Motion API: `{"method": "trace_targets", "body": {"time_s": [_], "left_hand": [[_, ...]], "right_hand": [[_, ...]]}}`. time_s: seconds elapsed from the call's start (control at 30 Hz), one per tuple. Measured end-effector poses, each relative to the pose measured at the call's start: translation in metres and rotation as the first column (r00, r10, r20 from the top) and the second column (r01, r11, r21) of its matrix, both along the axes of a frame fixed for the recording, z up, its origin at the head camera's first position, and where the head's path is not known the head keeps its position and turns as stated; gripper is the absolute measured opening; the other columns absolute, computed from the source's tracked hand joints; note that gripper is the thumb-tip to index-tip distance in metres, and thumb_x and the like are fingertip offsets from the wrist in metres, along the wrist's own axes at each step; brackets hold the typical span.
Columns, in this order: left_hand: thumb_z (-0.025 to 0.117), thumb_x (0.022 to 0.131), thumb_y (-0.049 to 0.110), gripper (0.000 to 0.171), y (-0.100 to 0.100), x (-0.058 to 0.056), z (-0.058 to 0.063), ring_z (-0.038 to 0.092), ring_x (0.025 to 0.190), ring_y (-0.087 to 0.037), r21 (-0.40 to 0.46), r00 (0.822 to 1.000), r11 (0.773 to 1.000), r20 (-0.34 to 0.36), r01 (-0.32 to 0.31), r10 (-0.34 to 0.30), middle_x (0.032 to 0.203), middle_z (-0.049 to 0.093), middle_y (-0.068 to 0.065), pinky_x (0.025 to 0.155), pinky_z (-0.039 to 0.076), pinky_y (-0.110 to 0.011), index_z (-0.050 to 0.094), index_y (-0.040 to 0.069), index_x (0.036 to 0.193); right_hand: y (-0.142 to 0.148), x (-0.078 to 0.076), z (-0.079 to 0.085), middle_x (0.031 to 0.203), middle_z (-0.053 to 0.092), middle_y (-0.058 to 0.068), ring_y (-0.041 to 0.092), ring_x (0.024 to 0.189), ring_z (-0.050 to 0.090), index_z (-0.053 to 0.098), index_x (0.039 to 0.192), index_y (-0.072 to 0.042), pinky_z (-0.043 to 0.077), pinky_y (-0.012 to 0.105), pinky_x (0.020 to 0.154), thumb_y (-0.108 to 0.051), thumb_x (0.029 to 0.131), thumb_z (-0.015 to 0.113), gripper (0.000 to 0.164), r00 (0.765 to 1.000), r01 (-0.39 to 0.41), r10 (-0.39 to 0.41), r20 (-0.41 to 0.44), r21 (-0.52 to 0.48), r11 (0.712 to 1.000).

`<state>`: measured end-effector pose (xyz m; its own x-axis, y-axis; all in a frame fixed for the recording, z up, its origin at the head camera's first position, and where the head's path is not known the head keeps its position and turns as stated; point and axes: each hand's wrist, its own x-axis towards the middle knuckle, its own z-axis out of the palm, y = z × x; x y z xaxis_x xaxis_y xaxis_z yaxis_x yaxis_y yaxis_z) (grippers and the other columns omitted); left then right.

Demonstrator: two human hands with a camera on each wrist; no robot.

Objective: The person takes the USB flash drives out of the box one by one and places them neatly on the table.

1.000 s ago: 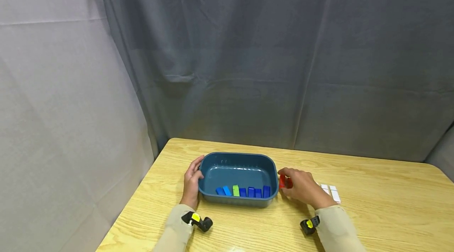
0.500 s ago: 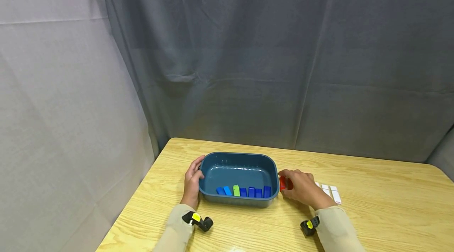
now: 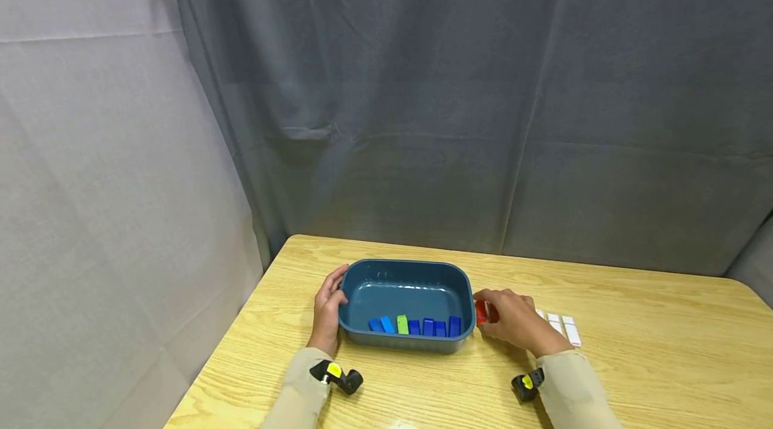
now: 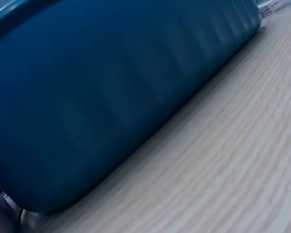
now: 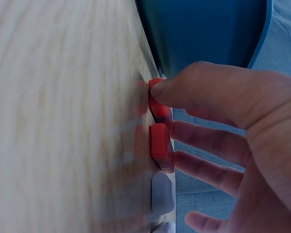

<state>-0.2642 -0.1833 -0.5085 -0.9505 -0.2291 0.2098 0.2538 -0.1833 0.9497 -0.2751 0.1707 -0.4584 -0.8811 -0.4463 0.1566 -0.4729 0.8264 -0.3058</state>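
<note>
In the head view, my left hand [image 3: 327, 311] grips the left end of a dark teal bin [image 3: 401, 343], thumb over its rim. Inside, along the near wall, several small blocks stand in a row: light blue [image 3: 386, 325], green [image 3: 402, 324] and dark blue [image 3: 428, 327]. Just off the bin's right end, my right hand [image 3: 513, 321] pinches a red block [image 5: 157, 104] at table level, with the index finger mostly hidden behind the thumb. Beside it, a second red block [image 5: 159, 141] lies close to the other fingers.
White blocks [image 3: 570, 331] lie in a row to the right of my right hand, partly hidden by it. The wooden table [image 3: 652, 335] extends right and toward me. Grey curtains [image 3: 386, 113] hang behind it and on the left.
The red block at my right fingertips has come down lower beside the bin. Another white block shows from behind the right hand. My left hand and the bin have hardly moved.
</note>
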Motion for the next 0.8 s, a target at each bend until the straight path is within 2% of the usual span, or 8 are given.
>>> {"method": "trace_targets", "body": {"time_s": [0.8], "left_hand": [[0.039,0.077,-0.011,0.062,-0.0011,0.0,-0.0014,0.041,0.134,-0.024,-0.001,1.0,1.0,-0.007,0.009,-0.009,0.14,0.051,-0.013,0.103,0.03,-0.041,0.05,0.001,0.136]], "right_hand": [[-0.0007,-0.0002,0.0037,0.075,0.053,-0.006,0.015,0.078,0.047,0.064,0.119,-0.013,0.033,0.05,0.075,-0.019,0.071,0.082,0.052,1.0,0.012,-0.012,0.014,0.01,1.0]]}}
